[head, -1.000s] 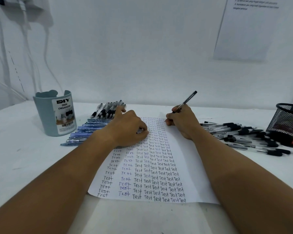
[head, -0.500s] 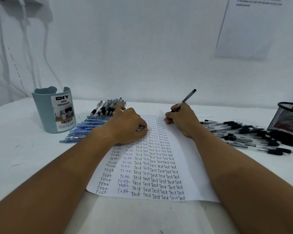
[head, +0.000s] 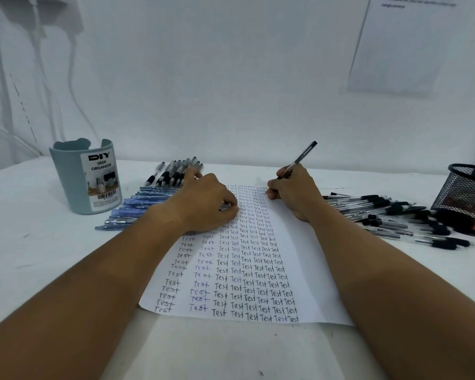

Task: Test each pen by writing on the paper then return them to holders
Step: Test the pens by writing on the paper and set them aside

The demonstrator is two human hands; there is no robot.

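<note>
Paper (head: 299,259) lies flat on the white table (head: 39,256), its left columns filled with "Test"; compared with a second ago nothing large has moved. Right hand (head: 294,192) stays at the top of the right-most written column, gripping a black-capped pen (head: 299,160) with the nib end at the sheet, so I judge a new column is being started and this pen's test is in progress, not finished. Left hand (head: 206,205) remains curled on the sheet's upper left, holding it down; a small dark item shows at its fingertips, possibly a cap, but I cannot tell. Row of blue pens (head: 137,207) and row of black-grip pens (head: 173,171) sit unchanged beside the left hand, and the pile of clear black-capped pens (head: 395,218) lies unchanged to the right; neither the blue-grey desk organizer (head: 85,179) nor the black mesh holder (head: 469,193) shows a pen inside, so returning looks not yet begun. Hidden or unclear: the nib itself behind the fingers, any fresh mark under the hand, the top rows of writing (too small to read), the mesh holder's right side (cut off), and the posted sheet (head: 401,42) on the wall, whose text is blurred.
</note>
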